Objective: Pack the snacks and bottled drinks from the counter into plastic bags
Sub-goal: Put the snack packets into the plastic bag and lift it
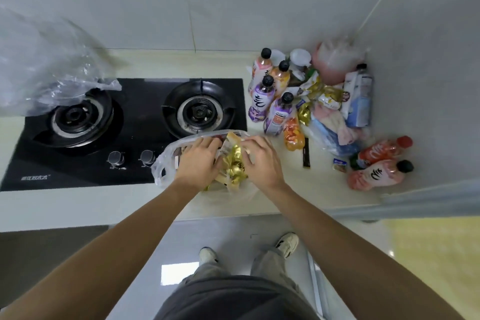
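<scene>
I had both arms stretched forward over the counter (pixel 319 189), the left hand (pixel 198 161) pressed flat with straight fingers into the open plastic bag (pixel 162 163) by the stove, the right hand (pixel 262 160) curled around the gold-wrapped snacks (pixel 233 163) inside it.

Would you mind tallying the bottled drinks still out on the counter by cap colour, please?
Black-capped bottles: 6, four standing, one upright at the wall, one pink lying down
Red-capped bottles: 1, lying near the wall
Total: 7 bottles with visible caps; the orange item shows no cap.
</scene>
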Demonstrator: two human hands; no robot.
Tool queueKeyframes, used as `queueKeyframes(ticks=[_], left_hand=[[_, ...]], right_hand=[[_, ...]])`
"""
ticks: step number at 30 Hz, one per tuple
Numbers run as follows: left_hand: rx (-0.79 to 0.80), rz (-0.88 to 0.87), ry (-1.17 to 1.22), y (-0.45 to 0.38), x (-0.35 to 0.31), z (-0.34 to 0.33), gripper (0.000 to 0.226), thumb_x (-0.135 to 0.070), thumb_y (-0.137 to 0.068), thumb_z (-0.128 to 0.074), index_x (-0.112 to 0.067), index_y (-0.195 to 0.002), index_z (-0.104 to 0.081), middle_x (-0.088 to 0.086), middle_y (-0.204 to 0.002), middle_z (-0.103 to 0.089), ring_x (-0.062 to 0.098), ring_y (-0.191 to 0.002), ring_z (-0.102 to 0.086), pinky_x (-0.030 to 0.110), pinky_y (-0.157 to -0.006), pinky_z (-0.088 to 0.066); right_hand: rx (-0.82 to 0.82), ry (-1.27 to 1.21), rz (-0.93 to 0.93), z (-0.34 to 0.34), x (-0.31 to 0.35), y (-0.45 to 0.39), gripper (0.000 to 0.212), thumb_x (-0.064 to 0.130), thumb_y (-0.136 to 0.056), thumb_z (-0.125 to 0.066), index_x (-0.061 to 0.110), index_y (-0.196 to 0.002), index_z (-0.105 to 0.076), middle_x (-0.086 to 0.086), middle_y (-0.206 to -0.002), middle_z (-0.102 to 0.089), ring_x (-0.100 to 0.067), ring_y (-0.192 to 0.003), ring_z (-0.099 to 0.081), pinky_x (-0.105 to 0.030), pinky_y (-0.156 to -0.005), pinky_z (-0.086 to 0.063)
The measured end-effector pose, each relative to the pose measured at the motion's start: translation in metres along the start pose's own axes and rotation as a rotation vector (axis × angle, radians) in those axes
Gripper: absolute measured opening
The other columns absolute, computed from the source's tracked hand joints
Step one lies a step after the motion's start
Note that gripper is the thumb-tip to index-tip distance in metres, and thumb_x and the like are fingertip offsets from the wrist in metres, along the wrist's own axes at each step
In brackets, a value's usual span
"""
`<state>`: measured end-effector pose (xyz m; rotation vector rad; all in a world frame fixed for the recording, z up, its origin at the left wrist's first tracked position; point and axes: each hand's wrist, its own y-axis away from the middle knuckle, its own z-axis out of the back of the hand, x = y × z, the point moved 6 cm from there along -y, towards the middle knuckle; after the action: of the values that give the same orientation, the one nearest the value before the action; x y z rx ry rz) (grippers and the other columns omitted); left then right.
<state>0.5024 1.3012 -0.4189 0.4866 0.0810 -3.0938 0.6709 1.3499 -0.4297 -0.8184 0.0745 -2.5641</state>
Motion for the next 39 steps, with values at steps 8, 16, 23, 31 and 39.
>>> queueKeyframes(ticks=[8,16,23,31,39], left_hand=[[0.026,-0.260,0.045,-0.063,-0.117,-0.026,0.026,-0.027,-0.095,-0.056,-0.014,-0.117,-0.059,0.005,-0.111,-0.060,0.029,-0.103,-0.056,0.043,-0.077,-0.052],[0.228,-0.351,-0.049,-0.134,-0.217,-0.091,0.047,-0.029,-0.091,-0.058,-0.017,-0.134,-0.045,0.009,-0.140,-0.043,0.034,-0.130,-0.044,0.052,-0.102,-0.048],[0.232,-0.283,-0.218,-0.201,-0.232,-0.129,0.069,-0.030,-0.088,-0.060,-0.022,-0.152,-0.036,0.018,-0.161,-0.026,0.045,-0.149,-0.023,0.059,-0.114,-0.035],[0.294,-0.188,-0.380,-0.234,-0.232,-0.150,0.066,-0.033,-0.082,-0.075,-0.022,-0.141,-0.048,0.015,-0.150,-0.032,0.041,-0.131,-0.040,0.055,-0.102,-0.046],[0.327,-0.217,-0.436,-0.235,-0.233,-0.153,0.055,-0.027,-0.086,-0.073,-0.023,-0.136,-0.052,0.015,-0.139,-0.044,0.036,-0.126,-0.044,0.055,-0.105,-0.041]], right_hand=[[-0.057,0.180,-0.366,0.074,-0.121,0.035,0.036,0.014,-0.091,-0.060,0.012,-0.127,-0.063,-0.008,-0.127,-0.058,-0.031,-0.117,-0.052,-0.045,-0.101,-0.049],[0.126,0.323,-0.502,0.075,-0.223,0.055,0.052,0.013,-0.086,-0.067,0.005,-0.136,-0.054,-0.016,-0.144,-0.053,-0.035,-0.136,-0.049,-0.047,-0.110,-0.047],[0.317,0.415,-0.521,0.061,-0.251,0.057,0.050,0.014,-0.075,-0.071,0.008,-0.123,-0.057,-0.019,-0.144,-0.047,-0.041,-0.133,-0.043,-0.047,-0.112,-0.037],[0.266,0.373,-0.452,0.068,-0.258,0.053,0.053,0.000,-0.070,-0.078,0.016,-0.120,-0.066,-0.012,-0.135,-0.050,-0.035,-0.128,-0.044,-0.040,-0.103,-0.048],[0.271,0.315,-0.476,0.066,-0.275,0.047,0.041,0.004,-0.077,-0.077,0.024,-0.110,-0.061,-0.006,-0.123,-0.045,-0.030,-0.111,-0.047,-0.042,-0.086,-0.052]])
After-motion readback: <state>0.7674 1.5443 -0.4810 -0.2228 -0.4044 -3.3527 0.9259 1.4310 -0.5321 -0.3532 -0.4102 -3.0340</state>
